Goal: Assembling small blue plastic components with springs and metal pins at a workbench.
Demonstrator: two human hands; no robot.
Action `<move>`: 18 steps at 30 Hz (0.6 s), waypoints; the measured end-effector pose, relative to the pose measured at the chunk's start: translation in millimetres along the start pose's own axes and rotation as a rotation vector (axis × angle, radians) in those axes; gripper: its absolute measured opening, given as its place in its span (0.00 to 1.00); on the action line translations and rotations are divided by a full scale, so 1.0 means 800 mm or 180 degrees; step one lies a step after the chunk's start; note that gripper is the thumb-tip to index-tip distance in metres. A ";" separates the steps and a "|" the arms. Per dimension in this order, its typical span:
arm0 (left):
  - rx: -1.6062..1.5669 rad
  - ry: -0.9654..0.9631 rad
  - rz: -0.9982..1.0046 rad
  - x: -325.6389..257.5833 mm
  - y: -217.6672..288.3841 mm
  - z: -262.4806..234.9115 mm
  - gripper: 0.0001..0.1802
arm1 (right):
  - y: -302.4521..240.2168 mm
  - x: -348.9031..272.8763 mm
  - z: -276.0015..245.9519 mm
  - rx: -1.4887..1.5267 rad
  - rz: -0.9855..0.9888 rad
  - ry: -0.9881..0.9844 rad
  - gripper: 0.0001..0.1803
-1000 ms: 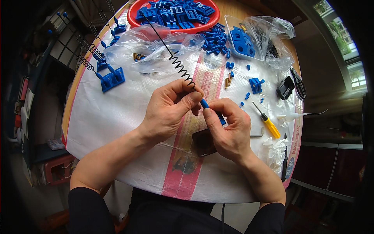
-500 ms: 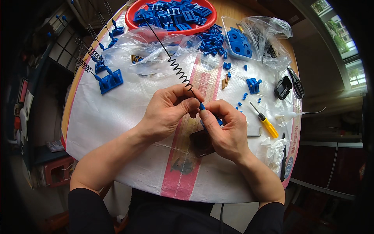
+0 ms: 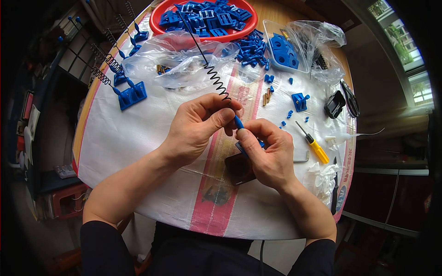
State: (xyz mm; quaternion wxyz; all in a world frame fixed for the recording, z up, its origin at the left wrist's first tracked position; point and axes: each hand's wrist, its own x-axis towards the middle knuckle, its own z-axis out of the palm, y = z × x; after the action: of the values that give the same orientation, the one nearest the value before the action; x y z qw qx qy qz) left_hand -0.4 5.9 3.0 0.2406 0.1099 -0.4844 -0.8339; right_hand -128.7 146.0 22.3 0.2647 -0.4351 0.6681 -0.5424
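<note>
Black coiled wire (image 3: 215,80) pinched in left hand (image 3: 199,124); right hand (image 3: 270,152) grips blue stem (image 3: 238,122).

Coiled wire (image 3: 215,80) slightly farther right, more blue tube (image 3: 238,122) between fingers (image 3: 221,119) than just before

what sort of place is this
Probably a small workshop or a work corner at home: a sheet-covered table holds a red basin of blue parts and a yellow-handled screwdriver.

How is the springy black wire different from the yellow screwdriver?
The springy wire is in the left hand; the screwdriver lies on the white sheet. The wire is black and partly coiled; the screwdriver is mostly yellow and straight. Both have a thin, straight part.
</note>
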 end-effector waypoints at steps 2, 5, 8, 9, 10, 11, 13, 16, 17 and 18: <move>-0.0147 0.0022 0.0022 0.002 -0.003 -0.003 0.08 | -0.001 -0.001 -0.001 0.0083 0.0104 -0.0069 0.08; -0.0236 0.0009 0.0021 0.002 -0.008 -0.007 0.07 | -0.002 -0.001 -0.001 0.0108 0.0192 -0.0127 0.08; -0.0230 0.0034 0.0064 0.001 -0.012 -0.007 0.07 | -0.002 -0.001 -0.002 0.0025 0.0224 -0.0157 0.08; -0.0247 0.0034 0.0075 0.000 -0.013 -0.007 0.07 | -0.004 -0.001 -0.002 0.0003 0.0256 -0.0180 0.08; -0.0263 0.0034 0.0085 0.000 -0.013 -0.007 0.07 | -0.006 -0.001 -0.002 -0.0019 0.0287 -0.0204 0.08; -0.0268 0.0045 0.0071 -0.001 -0.013 -0.006 0.07 | -0.006 -0.001 -0.002 -0.0019 0.0280 -0.0195 0.08; -0.0278 0.0068 0.0041 -0.001 -0.010 -0.003 0.08 | -0.006 -0.001 -0.002 -0.0017 0.0265 -0.0178 0.08; -0.0409 0.0022 0.0017 -0.002 -0.010 -0.001 0.08 | -0.005 -0.001 0.000 0.0048 0.0194 -0.0086 0.08; -0.0428 0.0009 -0.0010 -0.002 -0.010 -0.001 0.08 | -0.005 -0.001 -0.001 0.0071 0.0198 -0.0098 0.08; -0.0448 -0.0003 -0.0036 -0.002 -0.011 -0.002 0.08 | -0.004 -0.001 -0.001 0.0094 0.0203 -0.0110 0.08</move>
State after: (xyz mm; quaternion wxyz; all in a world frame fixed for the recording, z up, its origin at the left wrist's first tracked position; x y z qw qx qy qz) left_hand -1.1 9.0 -5.2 0.2427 0.0950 -0.4241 -0.8673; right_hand -127.9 146.9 25.7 0.2997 -0.4190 0.6689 -0.5359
